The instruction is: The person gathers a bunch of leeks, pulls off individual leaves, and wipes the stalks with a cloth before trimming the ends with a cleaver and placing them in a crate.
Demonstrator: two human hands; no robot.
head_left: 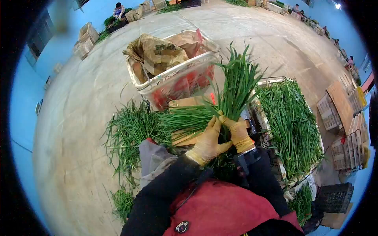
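Observation:
My right hand point(238, 134), in a yellow glove, is closed around the lower end of an upright bunch of green chives point(236, 88). Beside it, my left hand point(208, 144), gloved the same way, has its fingers stretched towards the base of the bunch and its thumb apart. More chives point(191, 118) lie sideways just beyond the left fingers, over a cardboard-coloured surface point(185, 103). A loose heap of chives point(132, 126) spreads to the left. What lies under my palms is partly hidden.
A white plastic crate point(177, 72) with sacks stands ahead. Right of me, another crate point(271, 151) is full of chives point(291, 126). A dark crate point(334, 196) and stacked crates point(346, 153) stand farther right. A person point(119, 11) sits far back left.

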